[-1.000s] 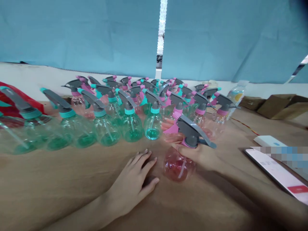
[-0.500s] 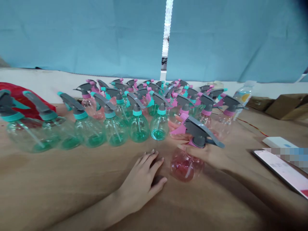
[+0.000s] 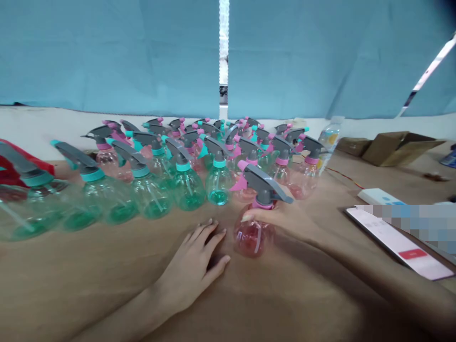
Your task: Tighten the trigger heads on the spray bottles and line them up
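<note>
A round pink spray bottle (image 3: 253, 240) with a grey and pink trigger head stands almost upright on the brown tabletop. My right hand (image 3: 281, 216) is closed around it just under the pink collar, thumb in front; the other fingers are hidden behind the bottle. My left hand (image 3: 194, 259) lies palm down on the table to its left, fingers spread, holding nothing. Beyond that hand is a row of clear green spray bottles, the closest being a green spray bottle (image 3: 190, 190) and another green spray bottle (image 3: 219, 185). Pink-collared bottles stand behind my right hand, among them one spray bottle (image 3: 309, 166).
More spray bottles crowd toward the white wall ledge (image 3: 42, 128). At right lie a phone (image 3: 388, 240) with a lit screen and a white box (image 3: 379, 196). Farther back are an open cardboard box (image 3: 395, 149) and a clear drink bottle (image 3: 329, 140). Red material (image 3: 39, 161) lies far left.
The view has swung right, so everything sits farther left. My right hand's fingers, earlier partly visible behind the trigger, are now hidden behind the pink bottle. My left hand stays flat.
</note>
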Demonstrator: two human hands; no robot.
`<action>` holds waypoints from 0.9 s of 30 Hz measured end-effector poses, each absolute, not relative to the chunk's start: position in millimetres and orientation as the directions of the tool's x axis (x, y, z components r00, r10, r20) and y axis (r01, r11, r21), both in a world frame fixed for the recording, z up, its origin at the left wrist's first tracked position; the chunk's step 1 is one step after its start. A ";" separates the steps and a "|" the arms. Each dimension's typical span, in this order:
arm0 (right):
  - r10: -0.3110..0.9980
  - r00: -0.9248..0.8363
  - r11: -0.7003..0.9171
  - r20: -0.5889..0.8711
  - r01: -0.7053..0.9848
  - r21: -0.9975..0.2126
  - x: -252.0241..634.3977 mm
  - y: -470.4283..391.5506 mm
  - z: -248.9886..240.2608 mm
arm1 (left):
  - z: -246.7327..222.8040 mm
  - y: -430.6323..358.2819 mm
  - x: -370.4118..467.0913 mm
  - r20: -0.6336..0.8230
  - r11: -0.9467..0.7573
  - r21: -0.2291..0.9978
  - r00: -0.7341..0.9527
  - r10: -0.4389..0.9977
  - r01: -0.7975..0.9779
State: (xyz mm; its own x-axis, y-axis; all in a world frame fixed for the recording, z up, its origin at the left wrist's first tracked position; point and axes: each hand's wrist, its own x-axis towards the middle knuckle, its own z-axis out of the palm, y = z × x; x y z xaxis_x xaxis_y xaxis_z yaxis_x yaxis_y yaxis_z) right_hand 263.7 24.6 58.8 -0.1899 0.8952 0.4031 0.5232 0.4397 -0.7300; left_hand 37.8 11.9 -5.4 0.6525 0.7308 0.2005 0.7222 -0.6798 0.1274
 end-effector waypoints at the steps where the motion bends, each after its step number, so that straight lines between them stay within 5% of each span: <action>1: 0.888 -0.191 0.451 0.418 0.533 -0.716 264.9 23.2 59.8 | -5.6 12.0 38.1 0.202 -0.680 0.122 0.653 0.730 0.723; 6: 0.856 -0.279 0.514 0.435 0.547 -0.661 273.2 9.6 57.8 | -6.1 10.8 43.5 0.214 -0.662 0.114 0.633 0.744 0.740; 19: 0.915 -0.219 0.377 0.339 0.760 -0.529 338.9 -5.5 52.2 | -8.9 4.5 116.9 0.251 -0.712 0.078 0.677 0.692 0.698; 27: 0.937 0.019 0.246 0.347 0.671 -0.700 458.8 -4.3 73.4 | -10.7 13.2 174.9 0.229 -0.800 0.131 0.767 0.599 0.585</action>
